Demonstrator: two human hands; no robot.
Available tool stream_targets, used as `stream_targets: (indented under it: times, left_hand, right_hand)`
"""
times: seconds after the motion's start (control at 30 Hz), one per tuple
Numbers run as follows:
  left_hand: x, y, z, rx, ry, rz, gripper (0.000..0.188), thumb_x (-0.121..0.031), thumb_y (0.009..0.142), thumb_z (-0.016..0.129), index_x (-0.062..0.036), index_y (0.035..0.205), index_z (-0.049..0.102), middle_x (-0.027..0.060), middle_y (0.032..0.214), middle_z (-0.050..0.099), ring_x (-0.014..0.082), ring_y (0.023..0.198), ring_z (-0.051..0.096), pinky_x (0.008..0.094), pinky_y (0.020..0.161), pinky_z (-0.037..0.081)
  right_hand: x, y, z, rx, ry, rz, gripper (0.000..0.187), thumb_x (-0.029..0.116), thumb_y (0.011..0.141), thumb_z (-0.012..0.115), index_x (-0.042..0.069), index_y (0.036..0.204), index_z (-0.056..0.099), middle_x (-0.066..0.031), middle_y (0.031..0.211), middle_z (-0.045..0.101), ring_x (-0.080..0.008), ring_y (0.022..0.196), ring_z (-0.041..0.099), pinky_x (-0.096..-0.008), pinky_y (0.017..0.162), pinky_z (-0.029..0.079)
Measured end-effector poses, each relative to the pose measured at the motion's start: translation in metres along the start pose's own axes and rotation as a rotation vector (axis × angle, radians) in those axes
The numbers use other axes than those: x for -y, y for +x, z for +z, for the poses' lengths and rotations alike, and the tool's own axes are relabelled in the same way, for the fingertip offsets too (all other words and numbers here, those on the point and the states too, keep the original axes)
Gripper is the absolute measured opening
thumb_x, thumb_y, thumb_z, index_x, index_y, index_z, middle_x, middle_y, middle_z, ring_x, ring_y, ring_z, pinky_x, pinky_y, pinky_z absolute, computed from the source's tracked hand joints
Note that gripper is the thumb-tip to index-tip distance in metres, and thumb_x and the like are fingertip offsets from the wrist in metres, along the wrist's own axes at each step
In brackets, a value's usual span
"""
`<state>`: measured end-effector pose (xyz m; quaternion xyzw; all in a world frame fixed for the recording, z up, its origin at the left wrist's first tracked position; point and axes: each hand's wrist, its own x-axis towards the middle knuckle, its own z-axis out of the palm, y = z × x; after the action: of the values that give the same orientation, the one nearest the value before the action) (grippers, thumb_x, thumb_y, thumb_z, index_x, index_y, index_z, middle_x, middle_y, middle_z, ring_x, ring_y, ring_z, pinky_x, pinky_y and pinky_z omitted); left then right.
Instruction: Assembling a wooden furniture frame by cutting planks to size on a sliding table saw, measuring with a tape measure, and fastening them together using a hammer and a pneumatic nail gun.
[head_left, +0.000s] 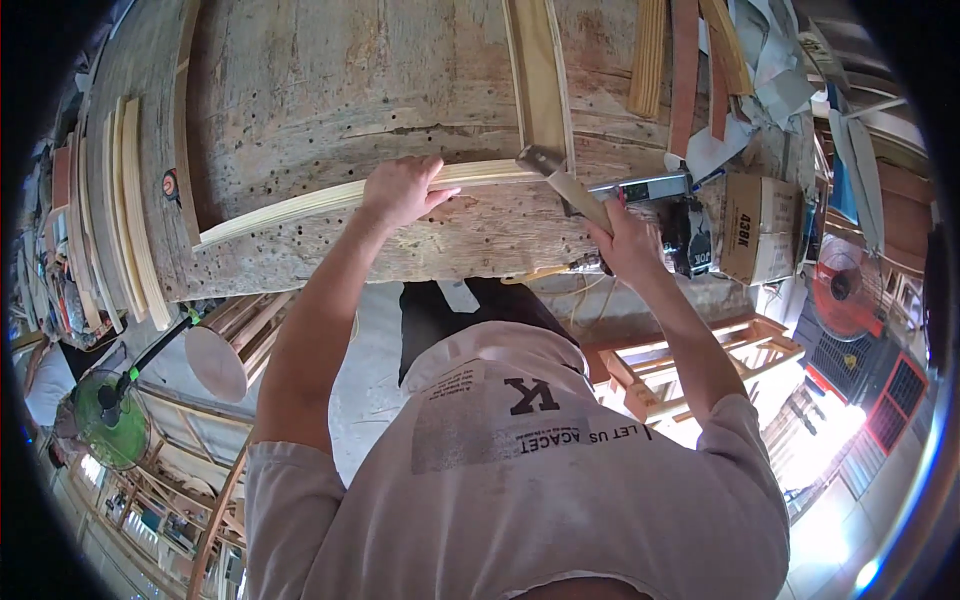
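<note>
My left hand [402, 192] is closed over a long pale wooden strip [290, 206] with grooves along it, its thumb stretched along the near side. The strip runs across the near part of a worn wooden workbench [330, 70]. Its left end meets a narrow upright board [183, 130]; at its right end lies a wider plywood piece [541, 80] with raised edges. In my right hand [630, 240] is a hammer, gripped by its wooden handle [582, 202]. The dark hammer head [540, 159] is over the strip's right end; whether they touch, I cannot tell.
Right of the hammer lie a grey metal bar [652, 187], a blue pen [709, 180] and a cardboard box [762, 228]. Wood strips [648, 60] rest at the far right, others [133, 200] at the left, near a round tape measure [170, 184]. Fans stand either side, green [108, 420] and red [845, 287].
</note>
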<state>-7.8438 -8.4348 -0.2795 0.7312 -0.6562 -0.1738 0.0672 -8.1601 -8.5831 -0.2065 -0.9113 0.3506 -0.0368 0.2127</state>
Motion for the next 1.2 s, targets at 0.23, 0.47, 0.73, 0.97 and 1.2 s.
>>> stream_targets:
  times: [0.23,0.47,0.73,0.97,1.2]
  left_hand:
    - [0.005,-0.002,0.005,0.007,0.052,-0.008,0.05,-0.058,0.086,0.057,-0.0084,0.092,0.056,0.0106,0.076,0.067,0.0282,0.07,0.068,0.0418,0.058,0.055]
    - [0.007,-0.002,0.013,-0.142,0.055,0.056,0.05,-0.059,0.087,0.055,-0.0096,0.093,0.056,0.0091,0.074,0.067,0.028,0.068,0.068,0.0414,0.058,0.055]
    - [0.003,-0.003,0.007,-0.028,0.049,0.026,0.048,-0.056,0.087,0.058,-0.0083,0.094,0.056,0.0105,0.078,0.068,0.0282,0.072,0.068,0.04,0.061,0.055]
    - [0.01,-0.003,0.004,-0.015,0.009,-0.001,0.048,-0.055,0.086,0.058,-0.0076,0.092,0.057,0.0101,0.08,0.068,0.0282,0.072,0.068,0.0399,0.061,0.055]
    - [0.008,-0.01,-0.005,0.001,-0.104,-0.04,0.047,-0.057,0.082,0.062,-0.0113,0.092,0.06,0.0106,0.074,0.066,0.0335,0.068,0.066,0.0454,0.058,0.054]
  right_hand:
    - [0.018,0.0,-0.016,-0.044,0.193,-0.014,0.031,0.028,0.088,0.066,0.007,0.106,0.05,-0.0208,0.074,0.062,-0.0421,0.067,0.064,-0.047,0.056,0.05]
    - [0.01,0.007,-0.013,0.093,0.115,0.032,0.032,0.033,0.089,0.063,0.008,0.106,0.052,-0.0203,0.077,0.064,-0.041,0.069,0.065,-0.0476,0.06,0.05]
    - [0.0,0.006,-0.005,0.167,0.06,0.033,0.035,0.035,0.088,0.067,0.008,0.103,0.052,-0.0199,0.078,0.064,-0.0405,0.071,0.064,-0.048,0.059,0.05]
    - [-0.005,0.019,-0.014,0.211,0.077,-0.014,0.038,0.039,0.087,0.066,0.009,0.108,0.053,-0.0201,0.082,0.065,-0.0394,0.074,0.065,-0.047,0.063,0.05]
    - [0.028,0.135,-0.061,0.287,0.331,0.086,0.034,0.034,0.094,0.058,0.004,0.11,0.059,-0.0099,0.088,0.064,-0.0212,0.076,0.062,-0.0346,0.067,0.049]
